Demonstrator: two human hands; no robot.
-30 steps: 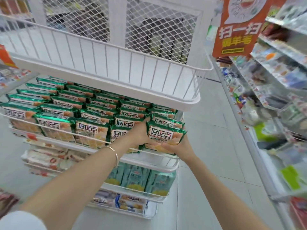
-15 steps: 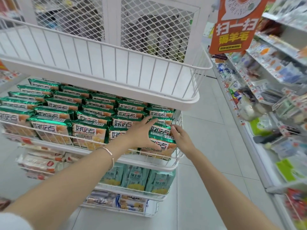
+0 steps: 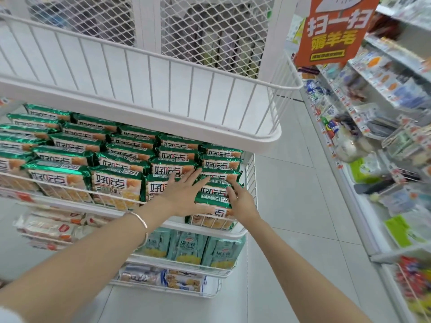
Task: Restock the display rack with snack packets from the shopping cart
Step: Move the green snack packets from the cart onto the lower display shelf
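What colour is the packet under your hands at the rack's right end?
The packet is metallic green with a white label; head view.

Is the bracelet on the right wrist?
No, the bracelet is on the left wrist, just behind the left hand.

The place was a shop, an aisle of a small supermarket. A white wire display rack (image 3: pixel 263 136) on the left held tiers of identical green snack packets (image 3: pixel 63 176), with other packaged goods on the tiers below. Across a pale tiled floor (image 3: pixel 298 183), shelving (image 3: pixel 349 190) on the right carried packaged goods with price tags along its edges, and an orange printed sign (image 3: pixel 333 31) hung farther off.
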